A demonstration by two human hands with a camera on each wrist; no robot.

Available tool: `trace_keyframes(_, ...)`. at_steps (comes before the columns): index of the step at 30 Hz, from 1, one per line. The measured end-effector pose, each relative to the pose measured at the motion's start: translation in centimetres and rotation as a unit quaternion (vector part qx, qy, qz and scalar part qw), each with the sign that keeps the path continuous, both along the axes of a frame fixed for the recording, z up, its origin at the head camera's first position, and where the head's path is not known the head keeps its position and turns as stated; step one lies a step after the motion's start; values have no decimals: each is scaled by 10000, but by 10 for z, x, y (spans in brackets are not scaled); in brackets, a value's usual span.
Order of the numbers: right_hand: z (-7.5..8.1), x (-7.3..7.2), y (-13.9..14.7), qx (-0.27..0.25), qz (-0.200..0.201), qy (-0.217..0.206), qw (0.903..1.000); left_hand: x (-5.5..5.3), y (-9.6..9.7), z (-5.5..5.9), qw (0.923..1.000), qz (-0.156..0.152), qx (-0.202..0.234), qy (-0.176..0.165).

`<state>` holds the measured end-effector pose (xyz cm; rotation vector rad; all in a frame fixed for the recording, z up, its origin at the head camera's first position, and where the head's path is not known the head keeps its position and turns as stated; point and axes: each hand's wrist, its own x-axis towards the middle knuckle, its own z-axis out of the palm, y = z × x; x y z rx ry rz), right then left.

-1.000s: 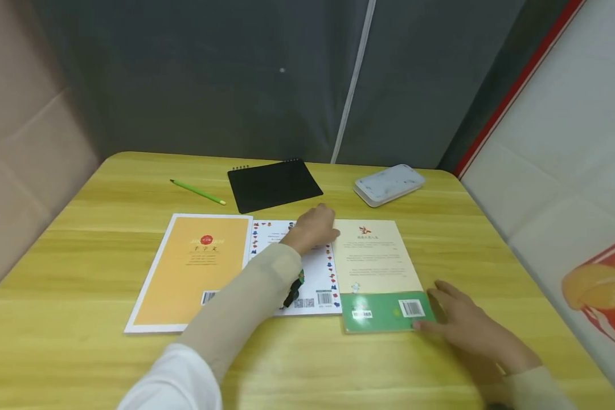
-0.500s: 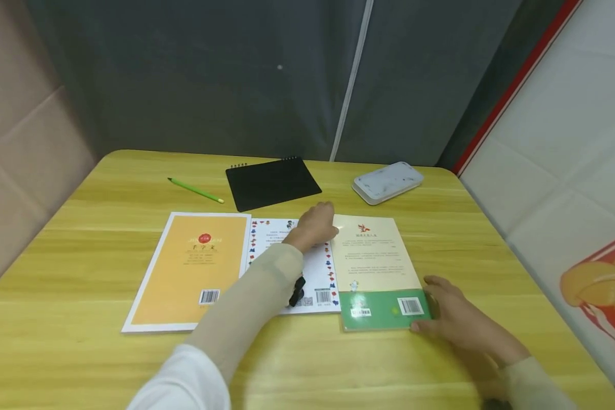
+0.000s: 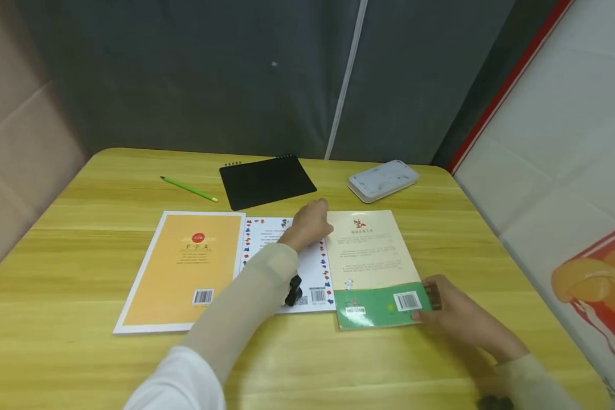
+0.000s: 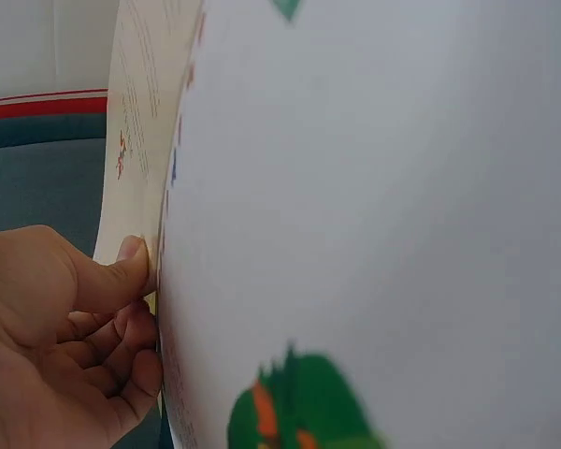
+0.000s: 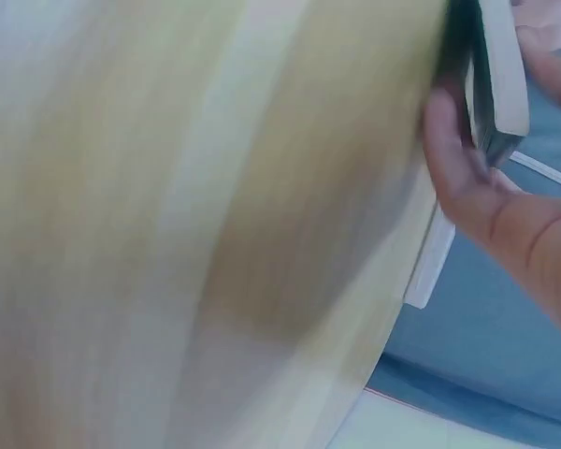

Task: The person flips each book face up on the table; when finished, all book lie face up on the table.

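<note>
A book with a cream and green back cover (image 3: 369, 250) lies at the right end of a row of books, its lower right side slightly raised. My right hand (image 3: 458, 316) grips that edge, thumb on the cover and fingers underneath; the right wrist view shows the book's thick page edge (image 5: 505, 75) between thumb and fingers. At the upper left corner, my left hand (image 3: 307, 225) pinches the cream book (image 4: 131, 196), thumb on top and fingers curled. My left forearm crosses a white book with a colourful border (image 3: 312, 279), hiding part of it.
An orange book with a white border (image 3: 195, 273) lies at the left. Behind the row are a green pencil (image 3: 189, 188), a black spiral notebook (image 3: 269, 182) and a white marbled case (image 3: 383, 181). A grey curtain (image 3: 184, 80) hangs behind the wooden table (image 3: 56, 273).
The lower right side of the cream and green book has come up a little in my right hand. My left hand stays at its upper corner. The head view has shifted slightly.
</note>
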<state>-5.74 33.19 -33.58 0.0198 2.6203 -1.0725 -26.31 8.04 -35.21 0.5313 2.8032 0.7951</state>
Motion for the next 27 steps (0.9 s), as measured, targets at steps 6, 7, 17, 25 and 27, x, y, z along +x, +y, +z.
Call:
trace_keyframes(6, 18, 11, -4, -686, -258, 311, 9968, 0, -3, 6, 9997, -18, 234, -5)
trace_keyframes(7, 22, 13, -6, -831, -356, 397, 9951, 0, -3, 7, 9993, -11, 363, -51)
trace_keyframes(17, 62, 35, -37, -2210, -1243, 2164, 9428, -5, 2, 15, 9484, 400, 2806, -1421)
trace_keyframes(25, 72, 41, -84, -497, 157, 4085, 9113, 5, 23, 43, 8033, -33, 4924, -3350)
trace_keyframes(27, 71, 41, -91, 215, 576, 4410, 8954, 8, 27, 51, 7787, -227, 5210, -3488)
